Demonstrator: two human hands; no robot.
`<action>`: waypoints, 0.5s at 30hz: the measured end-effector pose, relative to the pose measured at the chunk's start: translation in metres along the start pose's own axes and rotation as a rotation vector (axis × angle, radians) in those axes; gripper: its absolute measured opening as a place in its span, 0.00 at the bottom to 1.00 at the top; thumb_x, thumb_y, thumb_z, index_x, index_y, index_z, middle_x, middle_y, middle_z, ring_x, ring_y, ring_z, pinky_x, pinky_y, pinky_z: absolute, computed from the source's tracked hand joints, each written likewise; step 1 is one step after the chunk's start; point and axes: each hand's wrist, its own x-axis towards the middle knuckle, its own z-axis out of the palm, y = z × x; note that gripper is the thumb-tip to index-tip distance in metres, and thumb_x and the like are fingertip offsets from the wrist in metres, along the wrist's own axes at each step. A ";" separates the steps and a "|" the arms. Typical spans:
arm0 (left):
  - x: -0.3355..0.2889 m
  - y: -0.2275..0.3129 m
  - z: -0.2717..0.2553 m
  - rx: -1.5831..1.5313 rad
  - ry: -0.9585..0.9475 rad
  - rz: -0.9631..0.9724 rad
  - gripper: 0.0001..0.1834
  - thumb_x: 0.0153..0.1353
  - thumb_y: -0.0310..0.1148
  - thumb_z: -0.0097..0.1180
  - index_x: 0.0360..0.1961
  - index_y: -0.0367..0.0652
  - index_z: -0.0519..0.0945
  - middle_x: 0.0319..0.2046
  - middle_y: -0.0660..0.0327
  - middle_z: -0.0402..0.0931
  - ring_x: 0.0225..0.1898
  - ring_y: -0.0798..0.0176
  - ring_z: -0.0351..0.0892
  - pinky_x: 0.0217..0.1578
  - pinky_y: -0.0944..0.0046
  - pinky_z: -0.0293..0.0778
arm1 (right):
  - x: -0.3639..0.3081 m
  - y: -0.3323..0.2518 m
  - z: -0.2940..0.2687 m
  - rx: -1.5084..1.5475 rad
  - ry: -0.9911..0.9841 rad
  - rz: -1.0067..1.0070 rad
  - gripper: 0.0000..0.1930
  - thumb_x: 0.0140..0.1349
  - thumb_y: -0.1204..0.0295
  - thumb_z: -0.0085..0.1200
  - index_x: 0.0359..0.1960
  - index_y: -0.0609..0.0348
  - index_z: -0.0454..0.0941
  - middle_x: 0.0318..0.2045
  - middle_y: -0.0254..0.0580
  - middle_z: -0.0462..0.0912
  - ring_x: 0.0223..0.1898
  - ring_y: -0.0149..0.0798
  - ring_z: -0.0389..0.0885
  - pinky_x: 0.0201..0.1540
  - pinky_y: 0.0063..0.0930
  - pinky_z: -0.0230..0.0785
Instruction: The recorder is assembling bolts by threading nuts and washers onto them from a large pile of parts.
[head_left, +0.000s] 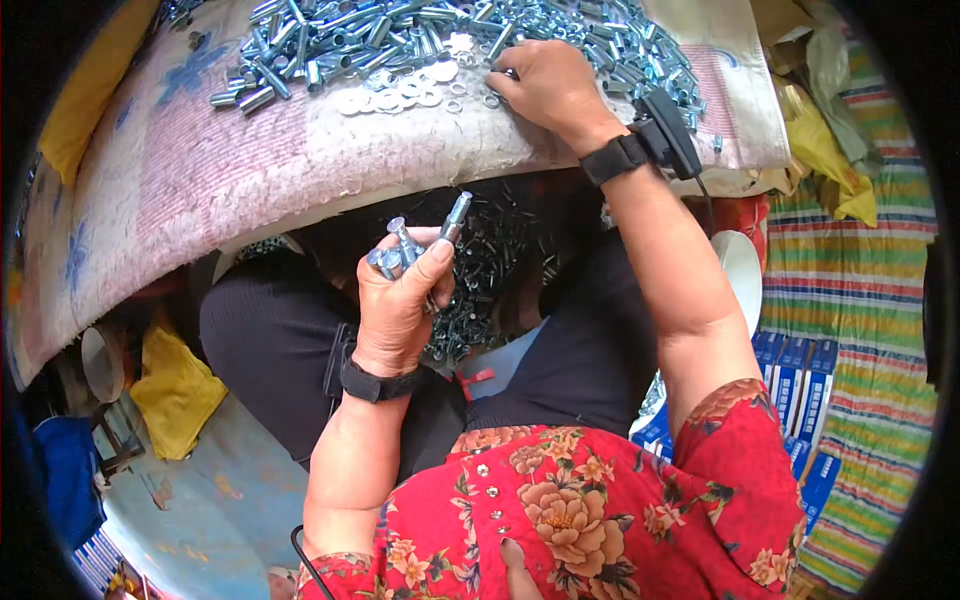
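Observation:
My left hand is closed around several metal bolts above my lap. One bolt with a sleeve on it points up between thumb and forefinger. On the cloth-covered table, my right hand reaches to the near side of a heap of shiny metal sleeves. Its thumb and forefinger are pinched together; what they hold, if anything, is hidden. Left of those fingertips lie flat washers and a few small rings.
Under the table edge, between my knees, is a dark pile of bolts. Blue boxes stand on the striped floor mat at right. Yellow bags sit at left and far right. A cable hangs from the right wrist device.

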 end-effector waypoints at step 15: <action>0.005 0.000 0.008 -0.145 -0.012 -0.062 0.11 0.55 0.33 0.54 0.33 0.34 0.74 0.15 0.67 0.62 0.15 0.73 0.60 0.16 0.74 0.57 | -0.002 0.022 0.005 -0.139 0.362 -0.057 0.12 0.58 0.65 0.47 0.19 0.55 0.71 0.18 0.40 0.75 0.20 0.45 0.75 0.20 0.34 0.67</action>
